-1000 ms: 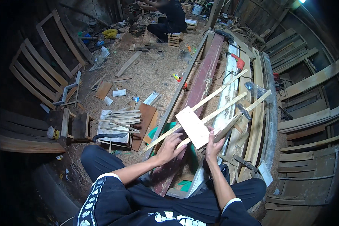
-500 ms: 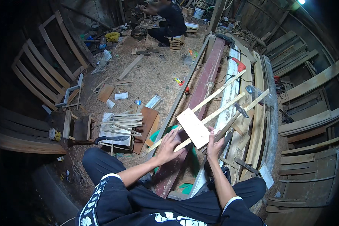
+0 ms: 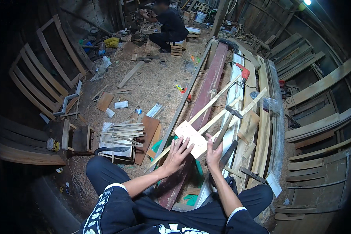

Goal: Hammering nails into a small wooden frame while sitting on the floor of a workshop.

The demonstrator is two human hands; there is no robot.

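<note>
Sawdust covers the floor (image 3: 152, 91) of a dim, cluttered workshop, with wooden frames (image 3: 46, 74) leaning at the left. Far back, a co-worker (image 3: 171, 26) in dark clothes sits low on a slatted wooden stool (image 3: 178, 48). Long timbers, one of them a dark red beam (image 3: 208, 87), stretch away in front of the seated person. Above the beam, between the two hands, is a small pale board (image 3: 190, 137), lying across several thin wooden strips (image 3: 213, 121) that slant from lower left to upper right. The left hand (image 3: 175, 158) rests on the board's near left part, fingers spread apart. The right hand (image 3: 214, 154), just beside the board's right edge, curls around the handle of a hammer (image 3: 234, 112), its head pointing away; whether these fingers also grip the board, I cannot tell. Beyond lies a red drill (image 3: 243, 72). To the left, a large knife (image 3: 117, 149) lies near a loose pile of sticks (image 3: 124, 129).
</note>
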